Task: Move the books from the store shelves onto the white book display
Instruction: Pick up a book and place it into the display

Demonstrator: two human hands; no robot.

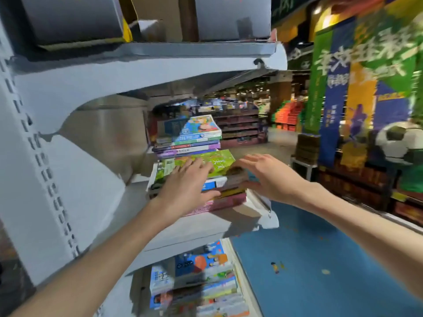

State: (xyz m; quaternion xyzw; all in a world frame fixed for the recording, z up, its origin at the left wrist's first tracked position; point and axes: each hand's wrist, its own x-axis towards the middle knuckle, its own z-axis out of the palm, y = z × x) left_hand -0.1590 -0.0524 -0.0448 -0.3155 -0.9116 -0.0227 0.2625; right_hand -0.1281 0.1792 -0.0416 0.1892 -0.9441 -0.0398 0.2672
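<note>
1. A white metal shelf unit [57, 179] filled the left side of the scene, its slotted upright running down the near left edge.
2. On the middle shelf [206, 223] sat a near stack of books [219, 197] lying flat, with a green-covered book [206, 163] on top and a pink one near the bottom.
3. Just behind it, farther along the same shelf, stood a taller stack of books [190, 140] topped by a colourful blue cover.
4. The left hand [187, 186] lay flat on the green-covered book, fingers straight and spread, thumb reaching along the near edge of the stack; it pressed rather than gripped.
5. The right hand [267, 177] was spread wide at the right side of the near stack, palm turned toward the books, thumb low by the stack's right edge; its fingers were straight, and whether they touched the books could not be told through the blur.
6. On the shelf below, more books [194, 277] lay flat in overlapping piles with bright covers.
7. The top shelf held grey boxes [73, 17].
8. To the right lay a blue floor [309, 259], and beyond it a green, blue and yellow banner [343, 88] with a large football [400, 143] at the far right.
9. The far background showed blurred store shelves [240, 126].
</note>
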